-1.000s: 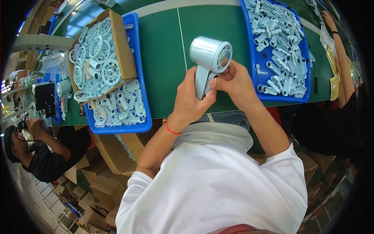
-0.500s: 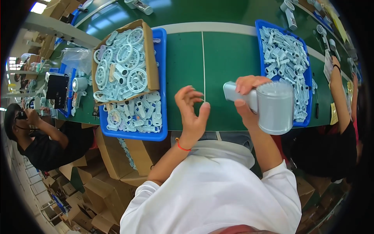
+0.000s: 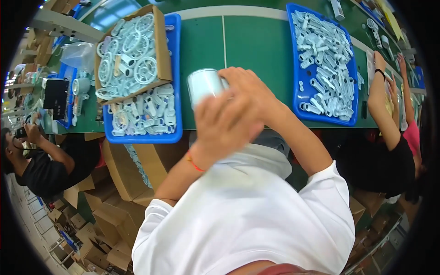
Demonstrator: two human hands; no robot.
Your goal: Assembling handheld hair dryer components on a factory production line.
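Observation:
A pale, shiny handheld device [image 3: 203,83] with a drum-shaped head is held over the green table, just right of the left-hand tray. My right hand [image 3: 253,91] is closed round its handle side, and the fingers hide most of the handle. In front of the device, my left hand [image 3: 224,124] is smeared by motion, its fingers overlapping the lower part of the drum. Whether those fingers touch it cannot be made out.
On the left, a blue tray [image 3: 178,68] holds small pale plastic parts and a cardboard box [image 3: 163,50] of spoked rings. Another blue tray [image 3: 300,98] of pale parts lies right. People work at both sides; open cartons [image 3: 114,220] stand on the floor behind left.
My right hand has brought the device leftward, from beside the right tray toward the left one, and turned it. My left hand has come in front of it. The whole view has shifted slightly.

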